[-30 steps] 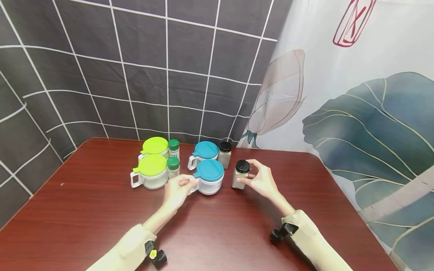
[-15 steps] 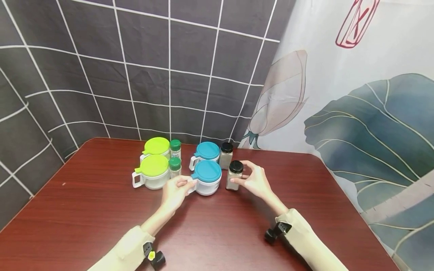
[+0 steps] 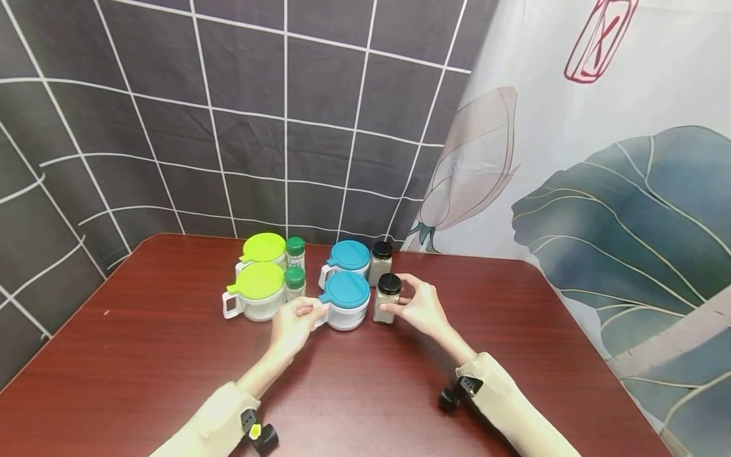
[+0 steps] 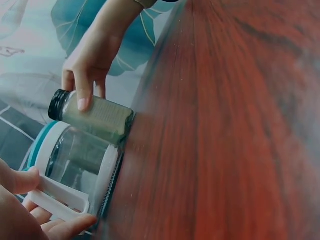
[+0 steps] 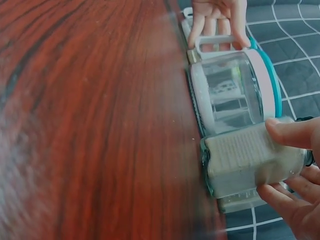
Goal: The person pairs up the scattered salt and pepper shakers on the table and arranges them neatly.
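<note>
My left hand (image 3: 295,325) pinches the white handle (image 4: 62,197) of the front seasoning pot, a clear pot with a blue lid (image 3: 347,289). In my right hand (image 3: 421,309), thumb and fingers grip a square glass spice jar (image 5: 250,160) with a black lid (image 3: 389,284) and pale contents. The jar stands upright close beside the pot's right side, and whether they touch is hard to tell. Just behind them are another blue-lidded pot (image 3: 349,254) and a second black-lidded spice jar (image 3: 380,264).
Two lime-lidded seasoning pots (image 3: 259,280) stand to the left, one behind the other. Beside them are two green-capped shakers (image 3: 295,279). All rest on a reddish-brown table (image 3: 354,393), with a dark gridded cloth (image 3: 228,127) behind.
My right hand has moved the spice jar leftward, closer to the front blue-lidded pot. My left hand keeps its hold on the handle, and the pot has shifted very slightly left.
</note>
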Demonstrator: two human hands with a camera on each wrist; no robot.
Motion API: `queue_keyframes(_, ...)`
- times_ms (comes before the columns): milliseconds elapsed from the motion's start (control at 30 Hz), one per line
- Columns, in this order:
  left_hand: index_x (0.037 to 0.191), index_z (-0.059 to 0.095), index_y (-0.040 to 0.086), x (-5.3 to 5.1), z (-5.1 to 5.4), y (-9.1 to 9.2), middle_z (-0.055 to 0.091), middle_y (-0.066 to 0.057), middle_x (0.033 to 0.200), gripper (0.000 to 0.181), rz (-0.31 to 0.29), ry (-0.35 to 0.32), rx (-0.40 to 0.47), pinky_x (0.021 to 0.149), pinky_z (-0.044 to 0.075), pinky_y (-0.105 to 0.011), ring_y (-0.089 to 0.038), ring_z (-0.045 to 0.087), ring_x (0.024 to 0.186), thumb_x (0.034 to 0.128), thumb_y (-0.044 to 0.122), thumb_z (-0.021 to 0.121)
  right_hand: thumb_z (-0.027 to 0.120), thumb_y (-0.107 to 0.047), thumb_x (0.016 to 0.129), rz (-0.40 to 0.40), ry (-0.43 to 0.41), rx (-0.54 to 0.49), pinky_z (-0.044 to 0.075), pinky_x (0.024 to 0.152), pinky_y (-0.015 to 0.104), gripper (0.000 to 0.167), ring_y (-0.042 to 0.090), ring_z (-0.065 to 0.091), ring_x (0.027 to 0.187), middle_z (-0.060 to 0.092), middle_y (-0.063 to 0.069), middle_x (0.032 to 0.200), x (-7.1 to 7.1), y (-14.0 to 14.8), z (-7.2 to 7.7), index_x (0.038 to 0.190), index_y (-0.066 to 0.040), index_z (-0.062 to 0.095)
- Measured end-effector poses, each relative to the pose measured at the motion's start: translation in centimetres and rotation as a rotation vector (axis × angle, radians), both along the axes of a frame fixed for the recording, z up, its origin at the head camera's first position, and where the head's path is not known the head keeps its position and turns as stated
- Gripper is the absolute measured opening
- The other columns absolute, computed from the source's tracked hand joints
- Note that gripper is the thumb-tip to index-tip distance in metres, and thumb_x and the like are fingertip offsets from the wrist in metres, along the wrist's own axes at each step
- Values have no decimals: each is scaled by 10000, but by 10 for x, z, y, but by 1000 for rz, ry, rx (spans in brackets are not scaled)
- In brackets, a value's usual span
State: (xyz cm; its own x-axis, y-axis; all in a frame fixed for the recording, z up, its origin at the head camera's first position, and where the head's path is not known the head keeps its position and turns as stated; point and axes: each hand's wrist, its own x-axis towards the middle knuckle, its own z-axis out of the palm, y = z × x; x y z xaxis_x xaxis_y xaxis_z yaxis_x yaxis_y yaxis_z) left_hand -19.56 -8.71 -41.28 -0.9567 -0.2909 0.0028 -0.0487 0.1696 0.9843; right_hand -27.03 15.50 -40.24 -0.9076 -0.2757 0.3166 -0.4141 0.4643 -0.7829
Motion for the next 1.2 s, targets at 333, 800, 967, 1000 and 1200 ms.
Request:
queue_keyframes(333, 958, 698, -8, 0, -3, -2, 729, -172, 980, 194, -25, -12, -43, 709, 555, -243, -207, 693, 910, 830, 134, 730, 852, -76, 688, 1, -23, 2, 558, 820, 341, 563, 250, 670, 997, 697, 138, 1092, 3, -1, -5, 1197, -51, 615)
queue_keyframes(800, 922, 675, -6, -4, 2, -11, 731, -190, 942, 168, -103, 17, -260, 807, 557, -380, -299, 705, 919, 851, 142, 708, 858, -110, 683, 19, -28, 83, 553, 849, 422, 585, 322, 695, 985, 694, 163, 1129, 3, -6, -4, 1205, -33, 605)
queue_keyframes(967, 924, 671, 19, -8, 7, -14, 729, -173, 973, 160, -148, -7, -298, 849, 549, -424, -319, 693, 973, 856, 160, 704, 861, -106, 678, 2, -31, 92, 553, 847, 428, 596, 325, 695, 981, 697, 169, 1118, 3, -7, -2, 1208, -27, 601)
queue_keyframes(1000, 927, 670, 24, -8, 8, -14, 728, -171, 981, 160, -152, -12, -300, 853, 548, -428, -321, 690, 981, 858, 164, 702, 862, -114, 680, 0, -30, 98, 553, 848, 429, 598, 325, 695, 979, 698, 171, 1117, 3, -7, -2, 1210, -27, 599)
queue_keyframes(1200, 921, 662, 37, -9, 11, -14, 726, -165, 998, 143, -157, -11, -301, 864, 544, -442, -328, 682, 1002, 863, 164, 693, 857, -121, 687, 6, -20, 113, 558, 837, 423, 590, 324, 695, 977, 697, 168, 1118, 1, -6, 0, 1207, -25, 596)
